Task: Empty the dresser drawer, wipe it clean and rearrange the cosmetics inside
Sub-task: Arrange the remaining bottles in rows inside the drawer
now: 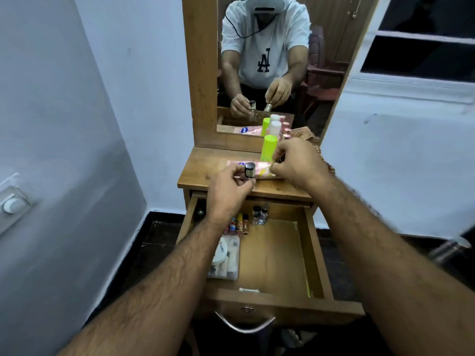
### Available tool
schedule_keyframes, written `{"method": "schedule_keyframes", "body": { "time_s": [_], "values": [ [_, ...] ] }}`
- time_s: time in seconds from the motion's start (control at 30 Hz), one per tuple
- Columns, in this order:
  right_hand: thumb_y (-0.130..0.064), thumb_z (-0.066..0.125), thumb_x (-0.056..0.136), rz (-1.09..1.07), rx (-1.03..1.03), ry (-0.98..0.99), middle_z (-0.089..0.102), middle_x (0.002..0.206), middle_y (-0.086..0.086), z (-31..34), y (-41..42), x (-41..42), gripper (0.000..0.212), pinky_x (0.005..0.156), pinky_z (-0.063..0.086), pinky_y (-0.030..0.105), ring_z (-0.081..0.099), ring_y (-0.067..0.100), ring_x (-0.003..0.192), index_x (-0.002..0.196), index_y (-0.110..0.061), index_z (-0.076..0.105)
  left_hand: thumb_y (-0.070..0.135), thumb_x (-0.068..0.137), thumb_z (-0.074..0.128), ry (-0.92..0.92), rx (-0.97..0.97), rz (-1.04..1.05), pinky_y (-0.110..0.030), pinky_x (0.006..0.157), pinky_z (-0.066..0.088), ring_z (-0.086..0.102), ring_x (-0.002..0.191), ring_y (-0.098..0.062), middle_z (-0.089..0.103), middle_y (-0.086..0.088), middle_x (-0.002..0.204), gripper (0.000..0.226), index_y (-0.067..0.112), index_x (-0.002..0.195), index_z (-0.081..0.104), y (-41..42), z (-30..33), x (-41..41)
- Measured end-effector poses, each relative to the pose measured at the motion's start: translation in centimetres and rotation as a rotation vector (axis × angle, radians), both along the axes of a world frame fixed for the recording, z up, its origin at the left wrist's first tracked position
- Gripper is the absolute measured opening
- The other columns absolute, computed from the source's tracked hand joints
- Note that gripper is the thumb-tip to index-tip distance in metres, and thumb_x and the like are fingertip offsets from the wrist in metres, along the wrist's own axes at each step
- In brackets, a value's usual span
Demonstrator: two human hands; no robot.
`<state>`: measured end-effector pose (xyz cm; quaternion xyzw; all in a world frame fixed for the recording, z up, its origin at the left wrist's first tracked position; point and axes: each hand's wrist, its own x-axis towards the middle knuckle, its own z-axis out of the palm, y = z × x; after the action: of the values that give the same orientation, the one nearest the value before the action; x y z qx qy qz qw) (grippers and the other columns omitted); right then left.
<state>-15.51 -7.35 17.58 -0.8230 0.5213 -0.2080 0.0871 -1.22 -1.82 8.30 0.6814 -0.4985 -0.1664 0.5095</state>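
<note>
The wooden drawer (312, 253) is pulled out below the dresser top (203, 165). My left hand (227, 187) holds a small clear bottle with a dark cap (249, 170) above the dresser's front edge. My right hand (298, 161) is closed on a small metallic item that my fingers hide; the mirror shows it as a short silver bottle. On the dresser top stand a neon green bottle (268, 147) and a white-capped bottle (275, 127), and a pink tube (259, 167) lies flat. Inside the drawer are small bottles (259, 214), lip tubes (239, 223) and a clear case of cosmetics (226, 258).
The mirror (270, 62) reflects a person in a white shirt. A patterned cloth (300, 133) lies at the dresser's back right. The drawer's metal handle (244, 325) faces me. White walls close in on the left and right, and a switch plate (12, 201) is on the left wall.
</note>
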Motion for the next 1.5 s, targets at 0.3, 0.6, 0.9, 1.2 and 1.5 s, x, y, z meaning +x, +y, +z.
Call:
{"method": "schedule_keyframes", "body": {
  "time_s": [0.3, 0.6, 0.9, 1.2, 1.5],
  "values": [
    [-0.003, 0.067, 0.08, -0.129, 0.335, -0.009, 0.066, 0.091, -0.003, -10.0, 3.6, -3.5, 0.019, 0.081, 0.055, 0.032, 0.063, 0.018, 0.09, 0.088, -0.02, 0.068, 0.025, 0.079, 0.079, -0.14, 0.39, -0.075, -0.028, 0.07, 0.052, 0.066, 0.081, -0.013, 0.072, 0.005, 0.087, 0.017, 0.026, 0.087, 0.065, 2.6, -5.3, -3.2],
    [-0.004, 0.069, 0.083, -0.162, 0.372, -0.052, 0.068, 0.103, 0.003, -15.3, 1.9, -1.7, 0.021, 0.091, 0.054, 0.035, 0.064, 0.02, 0.098, 0.1, -0.016, 0.069, 0.02, 0.079, 0.076, -0.174, 0.508, -0.022, -0.028, 0.072, 0.051, 0.067, 0.09, -0.023, 0.073, -0.005, 0.093, 0.02, 0.016, 0.098, 0.071, 0.4, -7.5, -3.1],
    [-0.009, 0.074, 0.081, -0.202, 0.459, -0.204, 0.068, 0.096, -0.001, -18.1, 1.7, -1.9, 0.017, 0.09, 0.054, 0.031, 0.064, 0.016, 0.095, 0.094, -0.02, 0.068, 0.025, 0.076, 0.083, -0.152, 0.501, -0.01, -0.029, 0.079, 0.054, 0.068, 0.093, -0.022, 0.074, -0.005, 0.097, 0.03, 0.017, 0.104, 0.074, 0.0, -8.8, -2.8],
    [-0.015, 0.078, 0.081, -0.203, 0.473, -0.239, 0.069, 0.09, -0.002, -18.5, 1.7, -1.4, 0.022, 0.088, 0.056, 0.035, 0.065, 0.013, 0.09, 0.079, -0.027, 0.06, 0.023, 0.075, 0.084, -0.138, 0.477, -0.011, -0.031, 0.081, 0.054, 0.068, 0.094, -0.02, 0.075, -0.002, 0.097, 0.031, 0.021, 0.104, 0.073, -0.1, -9.2, -2.8],
    [-0.009, 0.072, 0.084, -0.239, 0.479, -0.3, 0.068, 0.088, -0.003, -18.9, 1.7, -1.2, 0.019, 0.091, 0.055, 0.036, 0.064, 0.012, 0.09, 0.077, -0.023, 0.062, 0.024, 0.075, 0.085, -0.147, 0.453, -0.004, -0.033, 0.086, 0.054, 0.067, 0.099, -0.022, 0.074, -0.003, 0.102, 0.037, 0.022, 0.11, 0.071, -0.3, -9.7, -2.7]
  ]
}}
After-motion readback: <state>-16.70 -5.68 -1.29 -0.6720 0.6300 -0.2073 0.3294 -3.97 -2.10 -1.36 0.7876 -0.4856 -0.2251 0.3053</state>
